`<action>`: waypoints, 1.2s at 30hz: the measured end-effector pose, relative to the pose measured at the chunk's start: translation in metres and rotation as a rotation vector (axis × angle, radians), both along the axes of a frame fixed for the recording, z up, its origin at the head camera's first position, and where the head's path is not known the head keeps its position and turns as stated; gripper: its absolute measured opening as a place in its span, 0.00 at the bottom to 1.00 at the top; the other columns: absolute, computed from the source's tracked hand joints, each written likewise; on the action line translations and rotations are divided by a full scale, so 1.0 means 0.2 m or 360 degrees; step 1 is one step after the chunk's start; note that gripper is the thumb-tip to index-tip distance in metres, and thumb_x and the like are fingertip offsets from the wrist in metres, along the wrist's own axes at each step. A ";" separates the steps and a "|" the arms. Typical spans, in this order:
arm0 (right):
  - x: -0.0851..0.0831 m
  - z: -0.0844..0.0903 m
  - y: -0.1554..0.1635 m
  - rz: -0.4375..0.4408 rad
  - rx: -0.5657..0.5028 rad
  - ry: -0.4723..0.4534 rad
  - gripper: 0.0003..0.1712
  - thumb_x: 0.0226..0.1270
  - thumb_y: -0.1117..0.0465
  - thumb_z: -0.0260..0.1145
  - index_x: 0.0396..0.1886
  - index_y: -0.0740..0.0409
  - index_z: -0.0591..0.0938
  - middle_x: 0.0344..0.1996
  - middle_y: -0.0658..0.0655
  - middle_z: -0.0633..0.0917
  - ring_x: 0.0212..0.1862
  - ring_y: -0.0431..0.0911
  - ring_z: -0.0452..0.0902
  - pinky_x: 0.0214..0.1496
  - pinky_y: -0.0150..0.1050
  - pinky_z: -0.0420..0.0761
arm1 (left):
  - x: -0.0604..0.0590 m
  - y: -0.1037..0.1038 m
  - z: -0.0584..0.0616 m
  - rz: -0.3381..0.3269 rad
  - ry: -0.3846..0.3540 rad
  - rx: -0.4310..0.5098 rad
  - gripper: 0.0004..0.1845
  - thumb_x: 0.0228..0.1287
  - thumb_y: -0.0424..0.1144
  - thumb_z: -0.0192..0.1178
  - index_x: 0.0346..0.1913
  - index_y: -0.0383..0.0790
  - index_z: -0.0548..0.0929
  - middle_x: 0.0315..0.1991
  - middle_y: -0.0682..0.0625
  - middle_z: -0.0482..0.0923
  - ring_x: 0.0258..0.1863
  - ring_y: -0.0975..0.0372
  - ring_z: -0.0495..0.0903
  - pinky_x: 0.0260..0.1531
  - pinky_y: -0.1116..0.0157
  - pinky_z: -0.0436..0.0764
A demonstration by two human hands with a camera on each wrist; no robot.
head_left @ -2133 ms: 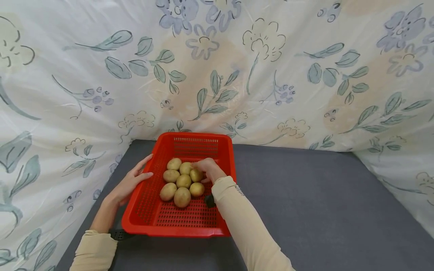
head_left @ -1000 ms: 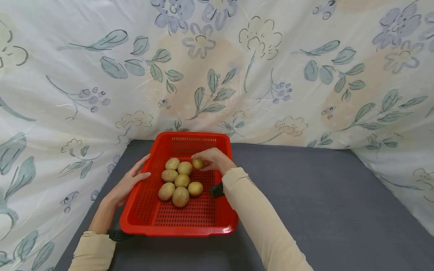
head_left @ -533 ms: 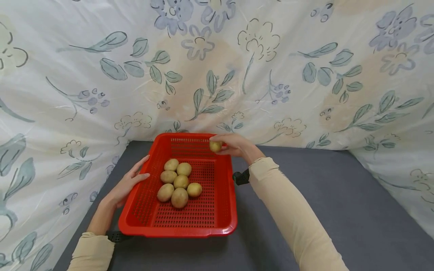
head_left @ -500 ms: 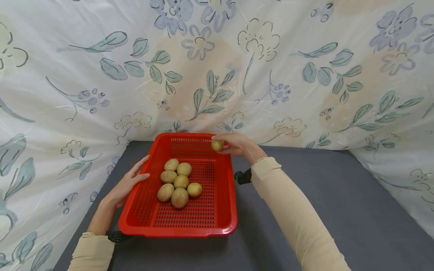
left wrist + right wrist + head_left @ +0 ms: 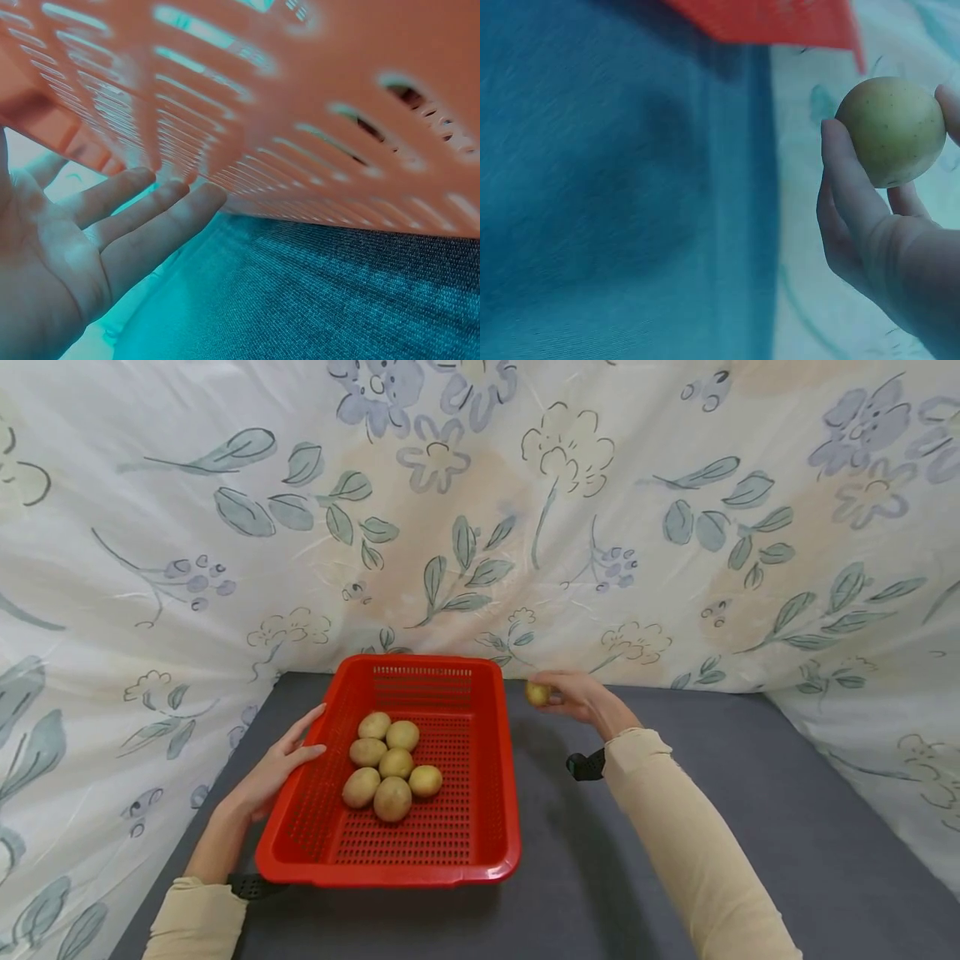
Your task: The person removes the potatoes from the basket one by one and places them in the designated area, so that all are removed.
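Potato pinched in right hand fingertips, held above grey mat, just right of red basket, close to flowered cloth at back. Left hand flat, fingers straight, resting against basket's left wall; wrist view shows fingers touching slotted side. Six potatoes clustered in basket, between both hands, nearer left one. Beige sleeves on both arms.

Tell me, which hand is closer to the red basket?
Left. The left hand rests flat against the red basket at its left wall. The right hand is off to the basket's right, apart from it, holding a potato.
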State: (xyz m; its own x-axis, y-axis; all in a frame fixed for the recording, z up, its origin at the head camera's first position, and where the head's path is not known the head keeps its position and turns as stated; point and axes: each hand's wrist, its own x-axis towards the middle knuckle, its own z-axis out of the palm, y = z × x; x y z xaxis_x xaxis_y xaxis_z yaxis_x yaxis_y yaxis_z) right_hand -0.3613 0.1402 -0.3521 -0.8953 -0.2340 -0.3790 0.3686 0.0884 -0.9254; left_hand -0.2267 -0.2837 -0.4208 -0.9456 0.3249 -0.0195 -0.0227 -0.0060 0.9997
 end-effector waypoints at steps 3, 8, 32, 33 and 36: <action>0.01 -0.09 0.05 -0.0040 0.0019 -0.0007 0.26 0.70 0.62 0.60 0.64 0.68 0.67 0.56 0.60 0.65 0.56 0.56 0.67 0.62 0.49 0.66 | 0.00 0.00 -0.01 -0.0007 -0.0003 0.0003 0.36 0.76 0.40 0.46 0.77 0.56 0.40 0.66 0.30 0.52 0.48 0.49 0.78 0.39 0.51 0.80; 0.03 -0.22 0.10 -0.0079 0.0030 -0.0029 0.30 0.70 0.62 0.60 0.67 0.70 0.65 0.62 0.64 0.64 0.58 0.58 0.68 0.60 0.49 0.69 | 0.01 0.01 -0.02 -0.0008 -0.0009 -0.0006 0.35 0.76 0.41 0.46 0.77 0.57 0.39 0.67 0.31 0.51 0.49 0.50 0.78 0.40 0.50 0.80; 0.08 -0.39 0.13 -0.0018 0.0236 0.0096 0.34 0.67 0.63 0.63 0.69 0.69 0.62 0.65 0.66 0.64 0.65 0.62 0.58 0.54 0.50 0.74 | 0.01 0.02 0.00 0.0013 0.0018 -0.0018 0.35 0.76 0.41 0.45 0.77 0.57 0.40 0.67 0.30 0.50 0.49 0.50 0.78 0.39 0.51 0.80; 0.08 -0.39 0.13 -0.0015 0.0260 0.0106 0.35 0.66 0.62 0.64 0.69 0.69 0.63 0.64 0.66 0.64 0.65 0.62 0.58 0.54 0.50 0.75 | 0.01 0.02 0.00 0.0015 0.0020 -0.0019 0.35 0.76 0.41 0.45 0.77 0.57 0.40 0.67 0.30 0.50 0.49 0.50 0.78 0.40 0.51 0.80; 0.09 -0.38 0.13 0.0000 0.0312 0.0135 0.36 0.65 0.60 0.65 0.68 0.69 0.63 0.63 0.66 0.65 0.64 0.62 0.59 0.53 0.50 0.75 | 0.01 0.02 0.00 0.0022 0.0025 -0.0025 0.35 0.76 0.41 0.45 0.77 0.56 0.40 0.67 0.30 0.49 0.49 0.51 0.78 0.40 0.52 0.80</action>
State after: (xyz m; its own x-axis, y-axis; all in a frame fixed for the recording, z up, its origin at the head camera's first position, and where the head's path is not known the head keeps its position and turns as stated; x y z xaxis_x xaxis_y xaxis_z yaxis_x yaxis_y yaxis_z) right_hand -0.3437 0.1670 -0.4288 -0.9260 -0.1634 -0.3403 0.2898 0.2698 -0.9183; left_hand -0.2240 -0.2798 -0.4208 -0.9503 0.3113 -0.0097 -0.0071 0.0095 0.9999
